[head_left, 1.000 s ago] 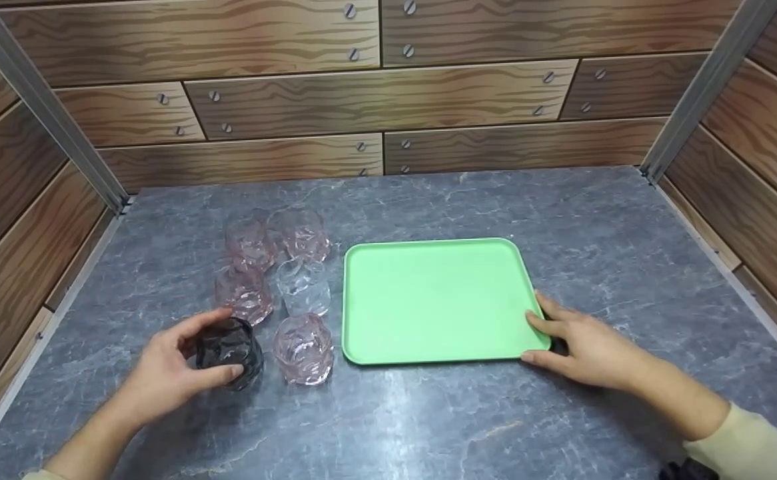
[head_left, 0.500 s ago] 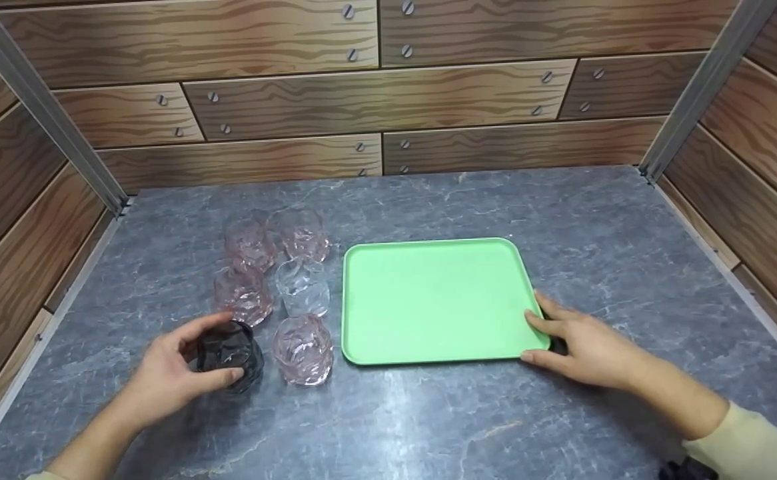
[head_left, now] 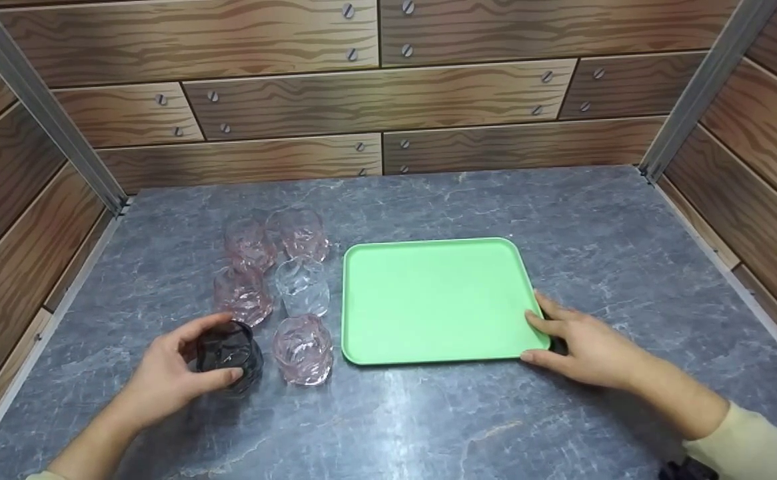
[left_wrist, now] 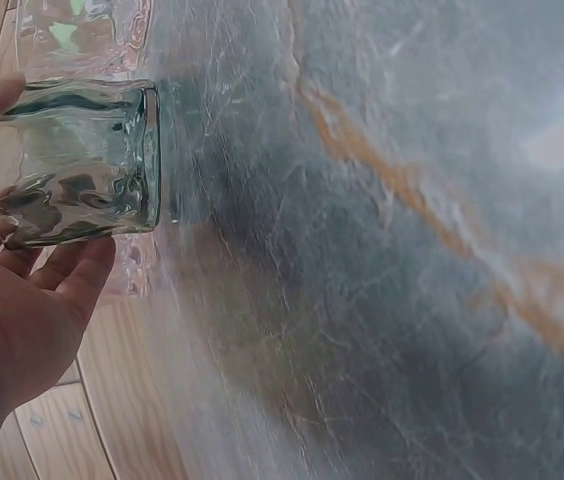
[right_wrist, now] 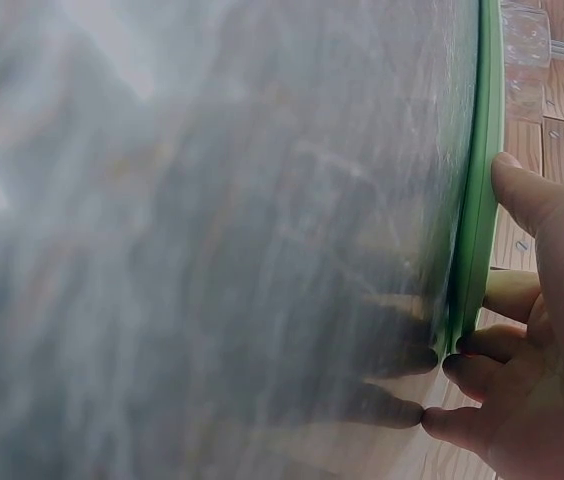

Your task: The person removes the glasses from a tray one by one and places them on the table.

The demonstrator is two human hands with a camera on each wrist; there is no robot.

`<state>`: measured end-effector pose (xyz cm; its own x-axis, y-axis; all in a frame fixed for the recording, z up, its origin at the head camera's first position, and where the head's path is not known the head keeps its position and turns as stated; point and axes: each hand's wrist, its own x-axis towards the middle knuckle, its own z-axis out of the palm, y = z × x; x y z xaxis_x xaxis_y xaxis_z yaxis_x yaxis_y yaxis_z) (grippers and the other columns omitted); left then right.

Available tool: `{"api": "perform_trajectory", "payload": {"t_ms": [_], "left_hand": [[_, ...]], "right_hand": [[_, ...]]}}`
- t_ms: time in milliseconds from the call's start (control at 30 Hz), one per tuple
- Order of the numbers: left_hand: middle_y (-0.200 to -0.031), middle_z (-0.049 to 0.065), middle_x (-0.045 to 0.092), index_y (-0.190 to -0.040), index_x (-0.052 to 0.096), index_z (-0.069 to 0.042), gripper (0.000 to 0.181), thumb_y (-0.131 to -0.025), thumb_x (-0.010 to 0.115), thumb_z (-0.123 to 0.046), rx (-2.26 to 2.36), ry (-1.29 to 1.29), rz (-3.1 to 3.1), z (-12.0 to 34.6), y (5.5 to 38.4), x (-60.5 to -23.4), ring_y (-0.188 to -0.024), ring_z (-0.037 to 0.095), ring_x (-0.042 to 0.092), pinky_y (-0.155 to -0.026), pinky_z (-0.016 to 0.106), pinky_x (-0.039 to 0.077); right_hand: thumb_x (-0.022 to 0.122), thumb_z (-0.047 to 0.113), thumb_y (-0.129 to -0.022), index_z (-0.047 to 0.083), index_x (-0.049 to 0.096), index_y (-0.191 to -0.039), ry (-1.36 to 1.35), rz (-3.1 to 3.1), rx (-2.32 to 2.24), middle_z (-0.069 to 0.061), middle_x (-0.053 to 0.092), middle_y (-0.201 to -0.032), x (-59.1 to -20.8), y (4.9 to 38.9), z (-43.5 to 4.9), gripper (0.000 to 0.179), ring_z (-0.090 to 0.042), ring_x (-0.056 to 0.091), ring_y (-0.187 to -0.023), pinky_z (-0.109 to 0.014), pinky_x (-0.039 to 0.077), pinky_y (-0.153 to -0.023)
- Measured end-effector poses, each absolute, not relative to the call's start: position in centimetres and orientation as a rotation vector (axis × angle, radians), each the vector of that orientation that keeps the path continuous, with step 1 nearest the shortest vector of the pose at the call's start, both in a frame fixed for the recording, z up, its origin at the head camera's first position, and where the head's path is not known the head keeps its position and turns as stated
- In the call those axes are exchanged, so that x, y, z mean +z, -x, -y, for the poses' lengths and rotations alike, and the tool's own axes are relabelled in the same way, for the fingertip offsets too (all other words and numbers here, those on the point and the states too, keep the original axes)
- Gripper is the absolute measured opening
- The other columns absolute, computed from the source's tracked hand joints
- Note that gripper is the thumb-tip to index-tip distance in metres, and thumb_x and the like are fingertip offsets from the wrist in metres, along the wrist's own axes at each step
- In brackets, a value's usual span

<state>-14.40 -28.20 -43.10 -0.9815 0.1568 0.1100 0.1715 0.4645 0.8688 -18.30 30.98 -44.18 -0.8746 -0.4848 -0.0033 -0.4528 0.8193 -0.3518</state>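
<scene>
My left hand (head_left: 168, 373) holds a dark smoky drinking glass (head_left: 234, 357), thumb on the near side and fingers round the far side. In the left wrist view the same glass (left_wrist: 77, 160) looks pale green, its base right at the tabletop. Just right of it stands a pink glass (head_left: 303, 350), and behind it another pink glass (head_left: 243, 295). My right hand (head_left: 585, 347) grips the near right corner of a light green tray (head_left: 442, 300), which lies flat with nothing on it. From the right wrist, the thumb and curled fingers show at the tray's edge (right_wrist: 480, 200).
Behind the held glass stand a clear glass (head_left: 304, 287) and two more pink glasses, one at the back left (head_left: 250, 243) and one at the back right (head_left: 304, 235). Wood-patterned walls (head_left: 282, 107) enclose the grey marbled table (head_left: 402, 427) on three sides.
The left hand and the dark glass have shifted very slightly toward the near edge, mostly in the first half second. The right hand and tray look unmoved.
</scene>
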Motion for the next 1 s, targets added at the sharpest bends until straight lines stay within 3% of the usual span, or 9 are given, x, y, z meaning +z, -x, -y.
{"api": "perform_trajectory", "payload": {"t_ms": [1000], "left_hand": [[-0.131,0.013,0.07,-0.144,0.061,-0.001,0.076,-0.076,0.094,-0.003,-1.63,0.355,2.64,28.97,14.55,-43.55,-0.116,0.024,0.069,-0.099,0.018,0.052]], "right_hand": [[0.064,0.064,-0.1,-0.001,0.054,-0.151,0.735,-2.897,-0.526,-0.029,0.031,-0.166,-44.21,18.33,-30.97,0.084,-0.052,0.041,-0.145,-0.069,0.039,-0.113]]}}
